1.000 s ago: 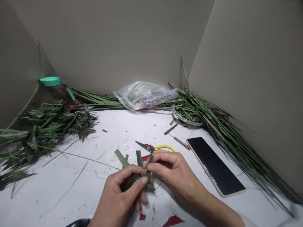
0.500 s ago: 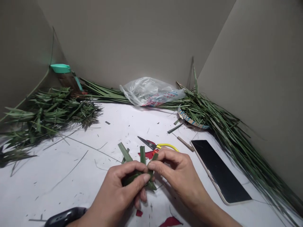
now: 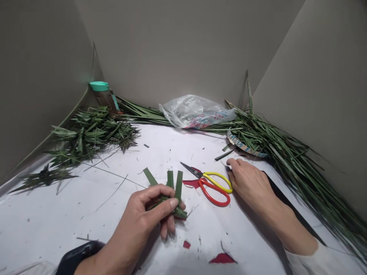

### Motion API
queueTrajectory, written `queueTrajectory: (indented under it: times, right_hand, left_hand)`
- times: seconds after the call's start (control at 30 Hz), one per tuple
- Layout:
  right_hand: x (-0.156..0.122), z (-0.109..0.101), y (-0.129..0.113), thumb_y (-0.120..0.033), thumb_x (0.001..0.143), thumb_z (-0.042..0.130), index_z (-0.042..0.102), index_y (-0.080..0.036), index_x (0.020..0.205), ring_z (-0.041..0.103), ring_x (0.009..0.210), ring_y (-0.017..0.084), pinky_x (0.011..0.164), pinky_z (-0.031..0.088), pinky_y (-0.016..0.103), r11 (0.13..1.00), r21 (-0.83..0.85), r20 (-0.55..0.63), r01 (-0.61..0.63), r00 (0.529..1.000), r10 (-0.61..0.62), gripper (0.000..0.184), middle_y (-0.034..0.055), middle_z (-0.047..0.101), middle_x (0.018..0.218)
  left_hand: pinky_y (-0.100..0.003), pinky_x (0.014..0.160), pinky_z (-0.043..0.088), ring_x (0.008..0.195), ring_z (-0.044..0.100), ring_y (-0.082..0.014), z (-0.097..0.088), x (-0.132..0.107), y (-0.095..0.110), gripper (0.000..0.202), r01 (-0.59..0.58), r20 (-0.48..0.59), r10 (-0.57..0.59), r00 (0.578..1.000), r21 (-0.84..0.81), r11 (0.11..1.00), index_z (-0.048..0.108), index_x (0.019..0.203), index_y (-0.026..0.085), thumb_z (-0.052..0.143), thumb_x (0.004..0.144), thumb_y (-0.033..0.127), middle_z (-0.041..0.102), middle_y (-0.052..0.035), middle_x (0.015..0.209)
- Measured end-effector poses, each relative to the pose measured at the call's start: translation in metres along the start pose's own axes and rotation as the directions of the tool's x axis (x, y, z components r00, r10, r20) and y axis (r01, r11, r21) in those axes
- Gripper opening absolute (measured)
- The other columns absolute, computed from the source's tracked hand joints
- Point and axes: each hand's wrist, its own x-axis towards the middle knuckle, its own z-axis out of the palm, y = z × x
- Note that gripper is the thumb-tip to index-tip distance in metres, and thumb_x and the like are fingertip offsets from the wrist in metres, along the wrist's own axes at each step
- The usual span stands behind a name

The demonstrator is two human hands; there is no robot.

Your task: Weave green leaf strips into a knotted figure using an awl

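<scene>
My left hand is shut on a plaited bundle of green palm-leaf strips, with several strip ends standing up past my fingers. My right hand lies apart from the bundle, palm down at the far side of the scissors. Its fingertips rest over a thin pale stick, mostly hidden beneath them, and I cannot tell whether they grip it. Between my hands lie red-and-yellow-handled scissors, blades pointing left. A dark phone is almost hidden behind my right forearm.
Long leaf piles lie at left and right on the white sheet. Behind stand a plastic bag, a teal-lidded jar and a striped round dish. Red paper scraps and leaf bits are scattered about. Grey walls surround everything.
My right hand has let go of the leaf bundle and moved right, past the scissors, uncovering their handles. My left hand keeps the bundle. The whole view has shifted as my head turned.
</scene>
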Motion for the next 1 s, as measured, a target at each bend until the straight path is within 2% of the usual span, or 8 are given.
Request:
queueTrajectory:
  times: [0.17,0.27,0.33,0.43,0.57,0.7,0.9,1.0]
  right_hand:
    - [-0.009,-0.009,-0.013,-0.024,0.086,0.049,0.063,-0.02,0.094,0.056,0.065,0.022,0.06,0.04,0.032,0.98,0.196,0.089,0.036,0.995,-0.054,0.017,0.0039,0.058,0.073]
    - [-0.023,-0.013,-0.031,-0.043,0.096,0.039,0.062,-0.022,0.106,0.067,0.081,0.02,0.069,0.051,0.029,0.889,0.458,0.184,0.005,0.978,-0.101,0.033,0.0058,0.07,0.092]
    - [-0.033,-0.01,-0.042,-0.043,0.092,0.057,0.066,-0.026,0.109,0.068,0.088,0.018,0.076,0.052,0.027,0.611,0.773,0.304,-0.174,0.946,-0.115,0.026,0.0041,0.072,0.098]
    - [-0.043,-0.001,-0.053,-0.034,0.082,0.076,0.071,-0.03,0.102,0.066,0.085,0.013,0.078,0.051,0.02,0.392,0.882,0.35,-0.262,0.921,-0.171,0.021,-0.001,0.072,0.095]
    - [-0.049,0.008,-0.06,-0.031,0.082,0.077,0.074,-0.026,0.088,0.061,0.065,0.01,0.062,0.05,0.018,0.42,0.866,0.362,-0.272,0.92,-0.149,0.008,-0.003,0.068,0.076]
    - [-0.055,0.011,-0.062,-0.036,0.091,0.066,0.078,-0.028,0.089,0.063,0.079,0.011,0.074,0.05,0.018,0.489,0.867,0.204,-0.091,0.962,-0.183,0.014,-0.0019,0.069,0.086]
    - [-0.062,0.015,-0.071,-0.021,0.085,0.072,0.072,-0.025,0.084,0.068,0.069,0.009,0.067,0.055,0.015,0.312,0.942,0.165,-0.126,0.981,-0.102,0.005,-0.0049,0.068,0.078]
    - [-0.063,0.016,-0.074,-0.014,0.085,0.069,0.073,-0.026,0.083,0.069,0.073,0.009,0.069,0.055,0.014,0.305,0.944,0.176,-0.126,0.974,-0.142,0.013,-0.0048,0.069,0.081]
  left_hand:
    - [-0.017,0.044,0.036,0.041,0.046,-0.0085,-0.002,0.004,-0.005,0.015,0.012,-0.023,-0.012,1.0,0.003,1.0,0.067,0.085,0.016,0.073,0.079,0.028,0.059,0.0021,0.047]
    - [-0.017,0.043,0.033,0.04,0.044,-0.0079,-0.002,0.007,-0.005,0.016,0.029,-0.042,-0.029,0.999,-0.001,1.0,0.069,0.086,0.014,0.073,0.078,0.027,0.057,0.0025,0.044]
    - [-0.017,0.043,0.032,0.041,0.043,-0.0071,-0.002,0.008,-0.005,0.015,0.03,-0.041,-0.03,0.999,-0.002,1.0,0.069,0.085,0.013,0.072,0.079,0.027,0.058,0.0019,0.045]
    - [-0.016,0.044,0.031,0.041,0.042,-0.0064,-0.003,0.008,-0.006,0.014,0.04,-0.029,-0.04,0.999,-0.007,0.999,0.069,0.083,0.014,0.072,0.08,0.027,0.057,0.0021,0.047]
    - [-0.017,0.045,0.033,0.042,0.042,-0.0071,-0.005,0.007,-0.008,0.014,0.066,-0.026,-0.066,0.997,-0.009,0.998,0.068,0.082,0.015,0.072,0.08,0.028,0.054,0.0031,0.045]
    - [-0.018,0.047,0.037,0.044,0.045,-0.0079,-0.004,0.006,-0.009,0.015,0.077,-0.021,-0.078,0.997,-0.029,0.997,0.068,0.084,0.017,0.074,0.079,0.029,0.06,0.0006,0.053]
    - [-0.017,0.045,0.037,0.043,0.048,-0.0084,-0.004,0.007,-0.009,0.014,0.093,-0.002,-0.093,0.996,-0.019,0.996,0.069,0.082,0.017,0.075,0.078,0.029,0.06,0.0008,0.051]
    - [-0.017,0.048,0.038,0.046,0.049,-0.0085,-0.007,0.007,-0.011,0.014,0.089,0.034,-0.09,0.995,0.015,0.996,0.07,0.083,0.018,0.075,0.079,0.031,0.06,0.0012,0.051]
